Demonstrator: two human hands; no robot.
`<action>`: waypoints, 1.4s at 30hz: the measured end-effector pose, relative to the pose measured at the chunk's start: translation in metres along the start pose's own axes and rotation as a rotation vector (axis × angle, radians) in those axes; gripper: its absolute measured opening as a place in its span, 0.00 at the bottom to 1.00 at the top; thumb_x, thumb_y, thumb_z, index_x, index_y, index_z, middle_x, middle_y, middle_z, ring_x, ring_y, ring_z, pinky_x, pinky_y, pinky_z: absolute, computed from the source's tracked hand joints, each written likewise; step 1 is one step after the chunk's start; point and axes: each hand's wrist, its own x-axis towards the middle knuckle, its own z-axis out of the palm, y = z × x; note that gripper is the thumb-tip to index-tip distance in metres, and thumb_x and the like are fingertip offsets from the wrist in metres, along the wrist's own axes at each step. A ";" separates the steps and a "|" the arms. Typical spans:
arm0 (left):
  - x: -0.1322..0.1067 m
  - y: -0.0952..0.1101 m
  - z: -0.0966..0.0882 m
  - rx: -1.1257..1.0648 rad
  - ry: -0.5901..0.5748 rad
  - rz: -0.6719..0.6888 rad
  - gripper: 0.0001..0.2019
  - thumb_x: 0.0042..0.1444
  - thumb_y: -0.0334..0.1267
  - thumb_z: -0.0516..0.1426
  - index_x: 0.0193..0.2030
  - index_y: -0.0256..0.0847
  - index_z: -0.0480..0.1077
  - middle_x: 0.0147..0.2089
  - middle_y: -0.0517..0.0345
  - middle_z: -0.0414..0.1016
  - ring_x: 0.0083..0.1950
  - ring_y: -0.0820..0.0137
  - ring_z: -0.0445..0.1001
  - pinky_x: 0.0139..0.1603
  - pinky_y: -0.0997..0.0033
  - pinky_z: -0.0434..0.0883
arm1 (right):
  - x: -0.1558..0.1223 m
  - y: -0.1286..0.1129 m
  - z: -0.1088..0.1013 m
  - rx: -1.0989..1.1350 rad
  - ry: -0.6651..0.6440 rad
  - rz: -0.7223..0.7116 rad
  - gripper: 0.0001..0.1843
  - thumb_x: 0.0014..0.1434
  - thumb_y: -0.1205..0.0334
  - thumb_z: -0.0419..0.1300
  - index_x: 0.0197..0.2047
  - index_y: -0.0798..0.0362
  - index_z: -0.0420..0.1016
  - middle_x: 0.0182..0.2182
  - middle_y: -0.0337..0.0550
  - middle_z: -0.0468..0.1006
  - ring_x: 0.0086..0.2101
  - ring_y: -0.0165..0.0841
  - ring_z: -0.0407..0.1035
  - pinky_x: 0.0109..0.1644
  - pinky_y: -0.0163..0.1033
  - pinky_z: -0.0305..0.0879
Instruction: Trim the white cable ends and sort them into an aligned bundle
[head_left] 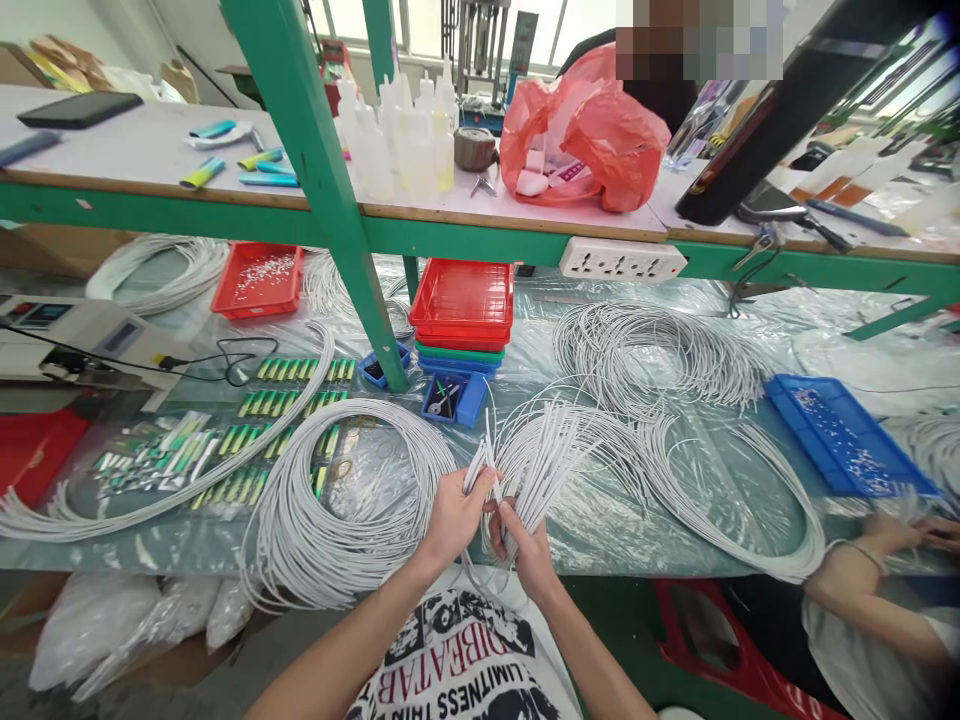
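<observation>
My right hand (523, 540) is closed around a thick bundle of white cables (551, 460), whose ends fan upward above the fist. Just left of it, my left hand (459, 508) grips a few white cable ends (477, 466) between thumb and fingers, close to the bundle. Both hands are over the bench's front edge, almost touching. Left of my left hand lies a large coil of white cable (281, 510). More cable runs from the bundle to a loose coil (795, 530) at the right.
Stacked red trays (463, 300) and a small blue bin (442, 398) stand ahead. A green post (322, 190) rises left of them. A blue tray (847, 435) with small white pieces lies right, near a co-worker's arm (862, 580). A power strip (622, 260) hangs on the shelf edge.
</observation>
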 end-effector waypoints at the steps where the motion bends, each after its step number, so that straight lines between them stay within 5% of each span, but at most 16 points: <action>1: -0.001 0.001 0.000 0.009 -0.005 0.009 0.20 0.56 0.51 0.57 0.35 0.33 0.77 0.23 0.60 0.65 0.23 0.76 0.61 0.25 0.78 0.64 | 0.000 0.000 0.000 0.009 -0.004 0.004 0.18 0.61 0.48 0.59 0.35 0.56 0.73 0.16 0.34 0.64 0.15 0.24 0.55 0.19 0.32 0.51; 6: -0.002 0.006 -0.004 0.077 -0.029 0.023 0.20 0.59 0.52 0.55 0.36 0.33 0.76 0.20 0.61 0.64 0.21 0.76 0.60 0.24 0.78 0.60 | 0.000 -0.003 0.000 0.001 0.009 0.018 0.18 0.61 0.48 0.60 0.32 0.56 0.74 0.15 0.34 0.64 0.15 0.25 0.55 0.19 0.33 0.50; 12: 0.002 0.011 -0.010 0.138 0.085 0.034 0.20 0.58 0.52 0.55 0.31 0.34 0.75 0.18 0.65 0.56 0.20 0.77 0.53 0.22 0.78 0.54 | -0.004 -0.009 0.005 -0.076 -0.021 0.030 0.18 0.61 0.48 0.60 0.31 0.56 0.75 0.15 0.35 0.64 0.16 0.25 0.55 0.21 0.34 0.51; 21: 0.003 0.013 -0.012 0.162 0.131 0.087 0.19 0.58 0.50 0.56 0.26 0.34 0.72 0.20 0.65 0.55 0.23 0.77 0.55 0.24 0.78 0.56 | -0.003 -0.010 0.001 -0.075 -0.073 0.064 0.20 0.60 0.46 0.59 0.32 0.56 0.76 0.16 0.36 0.66 0.17 0.27 0.57 0.22 0.35 0.53; 27: 0.003 0.017 -0.013 0.148 0.107 0.070 0.18 0.56 0.51 0.57 0.32 0.35 0.76 0.18 0.66 0.53 0.21 0.77 0.51 0.23 0.77 0.53 | -0.003 -0.010 -0.003 -0.083 -0.107 0.070 0.19 0.60 0.47 0.59 0.30 0.55 0.75 0.16 0.36 0.66 0.17 0.27 0.58 0.22 0.35 0.53; 34: 0.003 0.021 -0.013 0.090 0.096 0.063 0.18 0.53 0.50 0.60 0.26 0.35 0.73 0.20 0.64 0.58 0.23 0.76 0.55 0.25 0.76 0.55 | -0.005 -0.008 0.006 -0.102 -0.030 0.067 0.19 0.58 0.46 0.61 0.30 0.56 0.76 0.16 0.36 0.66 0.16 0.26 0.57 0.21 0.34 0.52; 42: 0.004 0.015 -0.014 0.034 0.145 0.036 0.19 0.53 0.51 0.61 0.23 0.36 0.67 0.21 0.67 0.50 0.24 0.78 0.49 0.25 0.77 0.52 | -0.002 -0.010 0.007 -0.006 0.175 0.038 0.17 0.57 0.49 0.64 0.31 0.57 0.76 0.16 0.34 0.64 0.16 0.25 0.54 0.20 0.33 0.51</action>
